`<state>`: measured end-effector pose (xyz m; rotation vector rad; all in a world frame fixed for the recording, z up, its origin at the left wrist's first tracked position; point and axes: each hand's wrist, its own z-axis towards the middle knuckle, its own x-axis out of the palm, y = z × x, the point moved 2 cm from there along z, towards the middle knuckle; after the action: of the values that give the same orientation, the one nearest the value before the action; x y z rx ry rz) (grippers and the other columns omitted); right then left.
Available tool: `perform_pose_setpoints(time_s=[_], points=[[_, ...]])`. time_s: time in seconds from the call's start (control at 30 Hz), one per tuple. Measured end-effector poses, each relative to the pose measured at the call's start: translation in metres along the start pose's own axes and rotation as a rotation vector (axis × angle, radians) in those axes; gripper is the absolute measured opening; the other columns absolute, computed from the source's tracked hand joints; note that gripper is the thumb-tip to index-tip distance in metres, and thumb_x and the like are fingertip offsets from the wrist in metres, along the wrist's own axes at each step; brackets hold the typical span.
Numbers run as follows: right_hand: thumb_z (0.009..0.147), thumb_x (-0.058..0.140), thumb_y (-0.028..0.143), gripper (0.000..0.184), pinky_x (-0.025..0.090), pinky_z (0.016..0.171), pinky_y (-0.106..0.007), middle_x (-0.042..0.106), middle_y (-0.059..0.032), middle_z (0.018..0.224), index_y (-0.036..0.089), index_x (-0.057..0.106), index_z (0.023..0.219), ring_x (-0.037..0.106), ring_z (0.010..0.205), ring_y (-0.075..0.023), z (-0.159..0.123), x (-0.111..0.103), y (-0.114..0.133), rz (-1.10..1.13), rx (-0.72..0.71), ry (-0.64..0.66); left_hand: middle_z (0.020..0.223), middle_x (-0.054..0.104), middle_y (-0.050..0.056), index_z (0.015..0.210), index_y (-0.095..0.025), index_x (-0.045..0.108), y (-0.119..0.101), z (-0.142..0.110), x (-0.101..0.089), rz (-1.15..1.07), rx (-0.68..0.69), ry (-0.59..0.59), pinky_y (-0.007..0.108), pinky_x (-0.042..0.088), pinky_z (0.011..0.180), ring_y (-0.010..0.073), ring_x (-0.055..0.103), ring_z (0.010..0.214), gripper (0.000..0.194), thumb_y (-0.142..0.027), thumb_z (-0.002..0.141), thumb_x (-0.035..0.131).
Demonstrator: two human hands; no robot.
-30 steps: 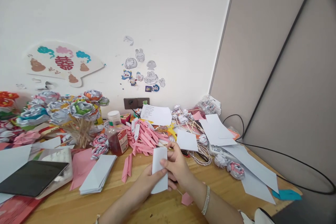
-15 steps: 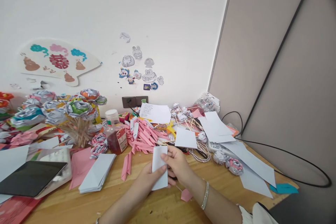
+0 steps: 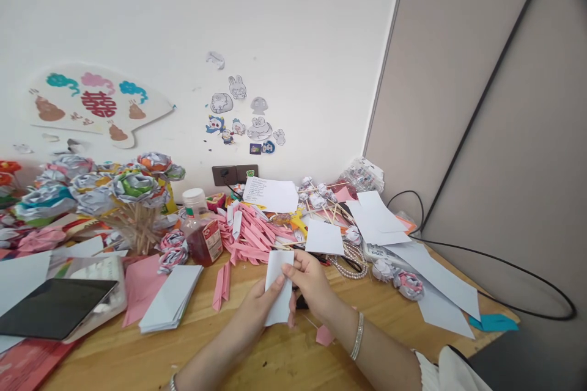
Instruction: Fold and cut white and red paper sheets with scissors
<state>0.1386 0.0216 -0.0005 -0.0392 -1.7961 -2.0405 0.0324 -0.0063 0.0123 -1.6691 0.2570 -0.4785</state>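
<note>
A narrow folded sheet of white paper (image 3: 277,275) is held upright above the wooden table (image 3: 220,348). My left hand (image 3: 261,300) grips its left edge, with the thumb lying across the front and the fingers hidden behind. On the right edge, my right hand (image 3: 308,280) pinches the paper between thumb and bent fingers. Behind the hands lies a heap of folded pink paper strips (image 3: 250,235). To the left rests a stack of white folded sheets (image 3: 170,298). A small pink paper piece (image 3: 324,335) sits under my right wrist.
A tablet (image 3: 57,308) and a bunch of paper flowers (image 3: 137,189) on sticks occupy the left side. A bottle of reddish liquid (image 3: 202,235) stands near the strips. White sheets (image 3: 380,220), a pearl string (image 3: 353,263) and a black cable (image 3: 504,263) are on the right.
My right thumb has moved slightly up the sheet and my left thumb has slid up too. The fingers under the right hand have drawn in. The view has shifted slightly.
</note>
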Motion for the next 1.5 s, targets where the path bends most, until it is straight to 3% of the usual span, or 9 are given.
perform_pose_setpoints(time_s=[0.17, 0.33, 0.47, 0.63, 0.93, 1.13, 1.33, 1.5], points=[[0.072, 0.061, 0.039, 0.026, 0.030, 0.032, -0.012, 0.052, 0.0052, 0.053, 0.015, 0.054, 0.080, 0.042, 0.036, -0.0039, 0.002, -0.002, -0.002, -0.049, -0.066, -0.053, 0.060, 0.066, 0.007, 0.069, -0.012, 0.060, 0.002, 0.001, -0.001, -0.040, -0.016, 0.041, 0.026, 0.043, 0.056, 0.0160, 0.060, 0.053, 0.043, -0.052, 0.077, 0.047], [0.074, 0.058, 0.039, 0.024, 0.027, 0.030, -0.013, 0.047, 0.0070, 0.052, 0.017, 0.052, 0.082, 0.036, 0.035, -0.0042, 0.004, -0.006, -0.004, -0.138, -0.021, -0.100, 0.070, 0.067, 0.007, 0.083, -0.016, 0.061, 0.012, 0.007, -0.012, -0.017, -0.067, -0.092, 0.029, 0.047, 0.060, 0.0192, 0.061, 0.062, 0.044, -0.056, 0.075, 0.044], [0.074, 0.057, 0.033, 0.020, 0.036, 0.040, -0.017, 0.052, 0.0035, 0.056, 0.015, 0.055, 0.082, 0.045, 0.045, -0.0078, 0.006, -0.009, -0.003, -0.261, -0.111, -0.102, 0.069, 0.063, 0.004, 0.080, -0.016, 0.061, 0.014, 0.014, -0.028, 0.188, 0.039, -0.215, 0.026, 0.044, 0.059, 0.0177, 0.056, 0.064, 0.043, -0.057, 0.073, 0.047], [0.076, 0.055, 0.030, 0.018, 0.039, 0.046, -0.020, 0.057, 0.0008, 0.062, 0.015, 0.057, 0.085, 0.049, 0.052, -0.0107, 0.006, -0.010, -0.001, -0.325, -0.134, -0.080, 0.061, 0.054, -0.002, 0.073, -0.015, 0.058, 0.010, 0.020, -0.040, 0.388, 0.169, -0.261, 0.022, 0.038, 0.051, 0.0138, 0.048, 0.058, 0.039, -0.054, 0.072, 0.051], [0.074, 0.057, 0.027, 0.021, 0.042, 0.054, -0.023, 0.061, -0.0016, 0.073, 0.018, 0.057, 0.093, 0.055, 0.061, -0.0136, 0.003, -0.006, 0.006, -0.314, -0.183, -0.072, 0.057, 0.052, -0.002, 0.065, -0.016, 0.053, 0.005, 0.019, -0.037, 0.254, 0.191, -0.266, 0.023, 0.040, 0.052, 0.0128, 0.048, 0.055, 0.037, -0.053, 0.065, 0.059], [0.073, 0.059, 0.037, 0.026, 0.039, 0.048, -0.021, 0.058, 0.0011, 0.063, 0.016, 0.057, 0.089, 0.049, 0.050, -0.0103, 0.004, -0.006, 0.001, -0.186, -0.110, -0.022, 0.054, 0.048, -0.005, 0.062, -0.017, 0.049, 0.003, 0.017, -0.036, 0.200, 0.161, -0.262, 0.023, 0.038, 0.048, 0.0109, 0.045, 0.050, 0.041, -0.056, 0.061, 0.060], [0.073, 0.059, 0.039, 0.024, 0.036, 0.045, -0.020, 0.055, 0.0016, 0.059, 0.017, 0.058, 0.082, 0.045, 0.049, -0.0099, 0.006, -0.009, -0.004, -0.272, -0.114, -0.050, 0.054, 0.046, -0.005, 0.068, -0.016, 0.051, 0.004, 0.018, -0.037, 0.210, 0.126, -0.197, 0.022, 0.036, 0.045, 0.0102, 0.045, 0.049, 0.042, -0.057, 0.063, 0.057], [0.073, 0.058, 0.033, 0.018, 0.037, 0.046, -0.021, 0.053, 0.0022, 0.060, 0.017, 0.056, 0.078, 0.045, 0.050, -0.0100, 0.004, -0.007, -0.007, -0.305, -0.099, 0.007, 0.048, 0.042, -0.007, 0.060, -0.018, 0.046, -0.002, 0.014, -0.038, 0.296, 0.182, -0.278, 0.020, 0.032, 0.039, 0.0094, 0.042, 0.042, 0.038, -0.055, 0.070, 0.052]])
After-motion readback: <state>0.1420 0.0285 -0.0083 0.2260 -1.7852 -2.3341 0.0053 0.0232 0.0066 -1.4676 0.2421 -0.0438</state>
